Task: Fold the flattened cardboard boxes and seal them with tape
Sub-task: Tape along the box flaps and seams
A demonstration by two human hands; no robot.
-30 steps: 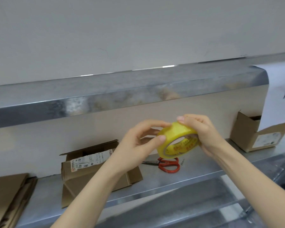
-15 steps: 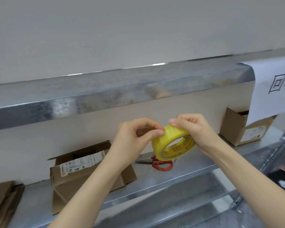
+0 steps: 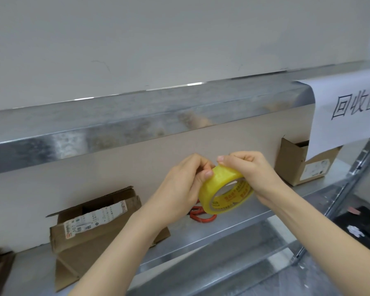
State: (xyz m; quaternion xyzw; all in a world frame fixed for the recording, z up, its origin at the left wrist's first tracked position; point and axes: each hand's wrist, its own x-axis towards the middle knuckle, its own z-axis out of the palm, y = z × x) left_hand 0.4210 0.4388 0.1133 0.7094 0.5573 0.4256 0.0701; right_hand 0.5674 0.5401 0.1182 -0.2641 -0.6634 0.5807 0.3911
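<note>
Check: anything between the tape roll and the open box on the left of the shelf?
Nothing visible does. The left hand and right hand hold the tape roll above the shelf. Red scissors lie flat on it under the roll. The left forearm hides the right end of the box.

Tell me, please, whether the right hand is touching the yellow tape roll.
Touching. The head view shows the right hand pinching the top of the yellow tape roll, with no gap; the left hand grips its other side.
</note>
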